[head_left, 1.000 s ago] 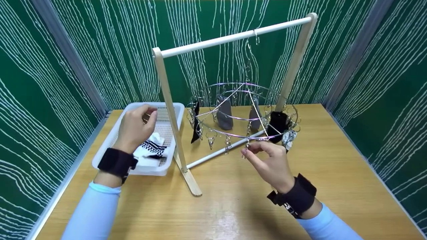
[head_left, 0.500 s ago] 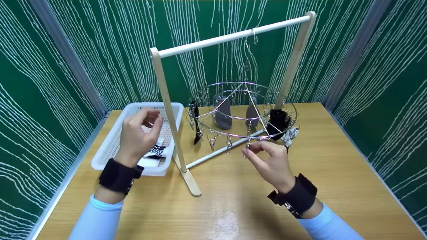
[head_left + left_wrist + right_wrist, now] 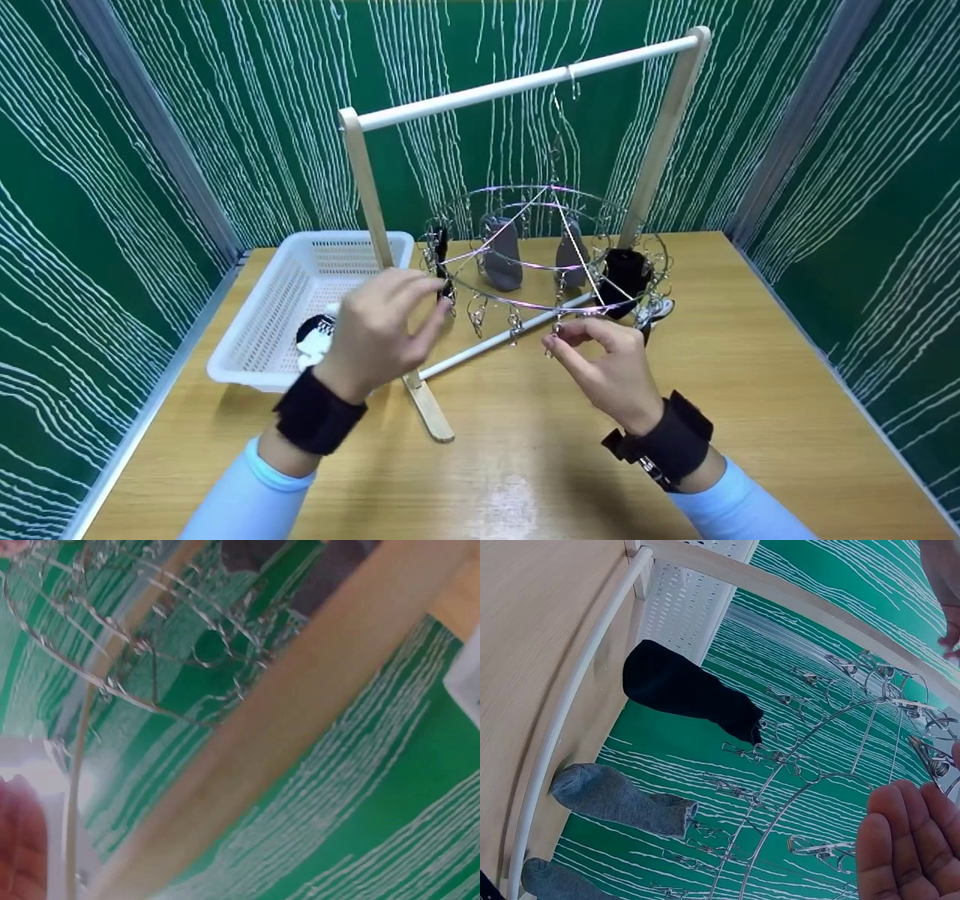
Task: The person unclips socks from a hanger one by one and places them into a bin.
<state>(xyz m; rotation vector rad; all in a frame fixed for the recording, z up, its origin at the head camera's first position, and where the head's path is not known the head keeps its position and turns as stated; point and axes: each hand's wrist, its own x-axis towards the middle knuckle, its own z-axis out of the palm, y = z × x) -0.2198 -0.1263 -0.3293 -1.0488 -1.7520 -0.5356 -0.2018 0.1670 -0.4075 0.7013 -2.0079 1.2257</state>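
Clips (image 3: 514, 324) dangle from a round wire hanger (image 3: 544, 251) that hangs by a chain from the white bar of a wooden rack (image 3: 525, 79) standing on the bench (image 3: 525, 450). The right hand (image 3: 600, 364) pinches one clip (image 3: 553, 339) at the hanger's near rim between thumb and forefinger, the other fingers curled beneath. The left hand (image 3: 382, 330) is raised in front of the rack's left post, thumb and fingers drawn toward each other close to the clips on the near-left rim; whether it grips anything cannot be told, and the left wrist view is too blurred to settle it, showing only the post and the wire rings.

Socks are pegged on the hanger: a thin black one (image 3: 441, 262) on the left, two grey ones (image 3: 504, 255) at the back, a black one (image 3: 624, 274) on the right, and a white patterned one (image 3: 654, 309) just beside that at the right rim. In the right wrist view the black sock (image 3: 690, 694) and a grey sock (image 3: 622, 799) hang by their clips above the rack's white lower bar.

A white perforated basket (image 3: 255, 337) sits on the bench left of the rack; a balled white sock with dark stripes (image 3: 313, 339) lies at its near end. No writing or label can be read anywhere. Green panels with white streaks stand round the bench.
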